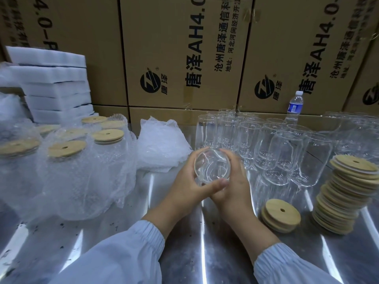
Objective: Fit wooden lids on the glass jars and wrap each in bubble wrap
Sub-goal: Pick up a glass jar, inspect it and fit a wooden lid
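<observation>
Left grip [189,182] and right grip [235,181] close from opposite sides on 1 lidless glass jar [212,165], fingers curled round its wall. The jar is tilted so that its open mouth faces the head camera. The left thumb lies across the jar's near side, its tip against the right grip. Both forearms rise from the lower edge in pale sleeves [131,249] with elastic cuffs and meet at mid-frame over the shiny metal tabletop [184,253].

Just beyond the grips, a cluster of bare jars [283,152] stands upright. To the right, a tall, leaning stack of wooden lids [346,193] stands on the tabletop, with a short pile of lids [281,212] near it, each top lid showing 1 small hole. At left stand wrapped jars [67,160], lidded and sheathed in bubble wrap. A loose heap of bubble wrap [162,144] sits between them and the bare jars. Behind, printed cardboard cartons [174,48] form a wall, with stacked white foam sheets [55,83] at left and a water bottle [295,105] at right.
</observation>
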